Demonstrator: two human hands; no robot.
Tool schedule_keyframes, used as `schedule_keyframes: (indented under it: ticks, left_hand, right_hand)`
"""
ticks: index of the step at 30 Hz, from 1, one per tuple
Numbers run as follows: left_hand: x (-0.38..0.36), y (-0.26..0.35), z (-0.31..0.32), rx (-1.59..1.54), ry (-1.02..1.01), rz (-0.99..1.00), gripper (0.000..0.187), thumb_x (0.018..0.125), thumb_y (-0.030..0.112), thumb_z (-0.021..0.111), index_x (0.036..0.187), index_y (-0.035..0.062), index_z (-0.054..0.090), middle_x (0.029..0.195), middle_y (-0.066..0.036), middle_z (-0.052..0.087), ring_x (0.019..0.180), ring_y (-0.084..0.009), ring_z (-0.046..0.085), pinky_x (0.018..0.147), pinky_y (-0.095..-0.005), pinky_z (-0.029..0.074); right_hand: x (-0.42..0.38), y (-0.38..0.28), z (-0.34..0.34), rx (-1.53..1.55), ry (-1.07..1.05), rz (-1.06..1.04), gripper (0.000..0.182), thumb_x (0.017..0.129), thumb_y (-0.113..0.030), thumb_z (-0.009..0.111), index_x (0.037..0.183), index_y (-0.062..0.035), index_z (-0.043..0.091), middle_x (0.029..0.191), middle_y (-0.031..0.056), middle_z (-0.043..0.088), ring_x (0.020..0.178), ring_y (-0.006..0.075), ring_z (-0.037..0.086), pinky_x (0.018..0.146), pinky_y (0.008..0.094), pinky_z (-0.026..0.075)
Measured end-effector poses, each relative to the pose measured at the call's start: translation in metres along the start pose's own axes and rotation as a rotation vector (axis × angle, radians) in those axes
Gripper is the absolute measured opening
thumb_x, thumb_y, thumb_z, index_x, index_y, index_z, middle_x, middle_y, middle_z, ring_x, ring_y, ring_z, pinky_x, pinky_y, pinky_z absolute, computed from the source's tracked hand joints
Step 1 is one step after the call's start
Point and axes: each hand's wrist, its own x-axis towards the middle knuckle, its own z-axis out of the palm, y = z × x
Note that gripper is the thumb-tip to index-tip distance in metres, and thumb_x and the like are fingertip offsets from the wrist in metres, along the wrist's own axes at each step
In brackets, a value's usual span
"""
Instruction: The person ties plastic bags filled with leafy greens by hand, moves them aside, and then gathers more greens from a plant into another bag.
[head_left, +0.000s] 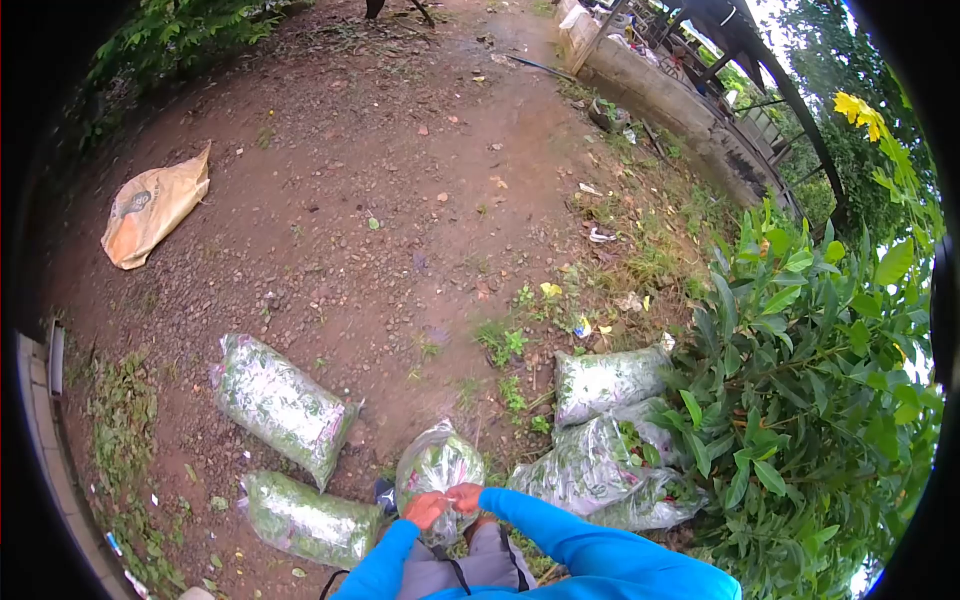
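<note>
A clear plastic bag (pixel 438 462) packed with green leaves stands between my feet, close against my legs. My left hand (pixel 426 511) and my right hand (pixel 465 498) meet at the gathered plastic on its near side, fingers closed and pinching it. The exact finger grip is small and partly hidden. To the left lie two more full clear bags, a larger one (pixel 285 402) and a nearer one (pixel 312 518). On the right, several similar bags lie in a cluster, among them a far one (pixel 608 382) and a middle one (pixel 580 475).
Leafy bushes (pixel 790 370) crowd the right side, partly over the bags there. A tan sack (pixel 157 208) lies flat on the gravelly dirt (pixel 370 230) at left. A low concrete wall (pixel 690 115) runs along the upper right. Bricks (pixel 62 455) edge the left.
</note>
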Motion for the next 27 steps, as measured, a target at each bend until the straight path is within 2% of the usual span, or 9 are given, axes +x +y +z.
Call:
schedule_keyframes:
  ticks: [2,5,10,12,15,17,21,25,27]
  left_hand:
    - [0.011,-0.011,-0.005,-0.159,-0.124,-0.071,0.037,0.083,0.037,0.044,0.088,0.0054,0.061,0.081,-0.019,0.062,0.08,-0.0375,0.059,0.072,-0.0469,0.044]
    - [0.019,-0.011,-0.005,-0.066,-0.017,-0.04,0.034,0.083,0.036,0.046,0.083,0.0037,0.058,0.077,-0.018,0.06,0.074,-0.0344,0.059,0.068,-0.0449,0.043]
    - [0.027,-0.01,-0.002,-0.185,0.016,-0.08,0.028,0.085,0.03,0.05,0.087,0.0033,0.058,0.076,-0.017,0.06,0.074,-0.0306,0.06,0.066,-0.0414,0.044]
    - [0.029,-0.002,-0.008,-0.393,-0.024,-0.157,0.028,0.087,0.031,0.049,0.081,0.0051,0.057,0.067,-0.006,0.058,0.063,-0.0152,0.056,0.057,-0.0306,0.042]
    - [0.04,-0.028,0.002,-0.857,0.022,-0.408,0.024,0.09,0.026,0.042,0.077,0.0082,0.051,0.057,-0.001,0.048,0.042,-0.0078,0.041,0.035,-0.024,0.029]
    - [0.04,-0.035,0.004,-0.735,0.022,-0.441,0.026,0.088,0.028,0.044,0.074,0.0083,0.051,0.058,-0.002,0.05,0.047,-0.0107,0.045,0.041,-0.0275,0.033]
    - [0.039,-0.052,0.022,-0.192,0.095,-0.17,0.034,0.085,0.034,0.046,0.071,0.0035,0.051,0.06,-0.009,0.052,0.059,-0.0194,0.053,0.057,-0.0349,0.04]
    - [0.044,-0.02,0.009,-0.08,0.077,-0.227,0.032,0.082,0.032,0.047,0.072,0.0027,0.053,0.06,-0.011,0.054,0.056,-0.021,0.054,0.057,-0.0353,0.042]
    - [0.048,-0.015,0.0,-0.241,-0.102,-0.422,0.029,0.078,0.031,0.048,0.069,0.0044,0.055,0.059,-0.009,0.055,0.051,-0.019,0.053,0.05,-0.034,0.042]
  right_hand:
    - [0.003,0.0,0.005,-1.027,0.276,-0.524,0.026,0.081,-0.016,0.056,0.103,-0.0039,0.056,0.085,0.0131,0.06,0.071,0.0296,0.061,0.057,0.0396,0.049]
    - [-0.002,-0.015,0.006,-1.185,0.417,-0.54,0.034,0.078,-0.018,0.058,0.108,-0.0034,0.053,0.093,0.0175,0.058,0.08,0.0391,0.06,0.065,0.0459,0.05]
    - [0.0,-0.031,0.003,-1.233,0.447,-0.357,0.037,0.076,-0.02,0.06,0.109,-0.0041,0.051,0.108,0.0195,0.056,0.083,0.0379,0.061,0.068,0.0457,0.052]
    - [0.005,-0.027,0.006,-1.212,0.552,-0.394,0.037,0.077,-0.022,0.061,0.108,-0.0047,0.052,0.108,0.02,0.056,0.083,0.0379,0.061,0.068,0.0457,0.052]
    - [-0.003,-0.028,0.012,-1.079,0.645,-0.549,0.023,0.081,-0.023,0.057,0.09,-0.003,0.054,0.085,0.0165,0.057,0.077,0.0369,0.059,0.064,0.0459,0.049]
    - [-0.004,-0.02,0.007,-0.997,0.629,-0.614,0.025,0.082,-0.023,0.057,0.095,-0.0021,0.055,0.09,0.0187,0.058,0.081,0.0373,0.059,0.067,0.0445,0.049]
    - [-0.011,-0.013,0.007,-0.851,0.599,-0.648,0.024,0.083,-0.021,0.059,0.1,-0.0041,0.058,0.095,0.0177,0.059,0.08,0.0372,0.06,0.069,0.043,0.051]
    - [-0.022,-0.021,0.015,-0.609,0.6,-0.516,0.02,0.082,-0.015,0.059,0.099,-0.0047,0.058,0.097,0.0173,0.06,0.087,0.0374,0.059,0.073,0.0432,0.05]
    - [-0.022,-0.018,0.017,-0.609,0.599,-0.549,0.019,0.082,-0.015,0.059,0.099,-0.0055,0.058,0.095,0.017,0.06,0.084,0.0372,0.059,0.071,0.0433,0.05]
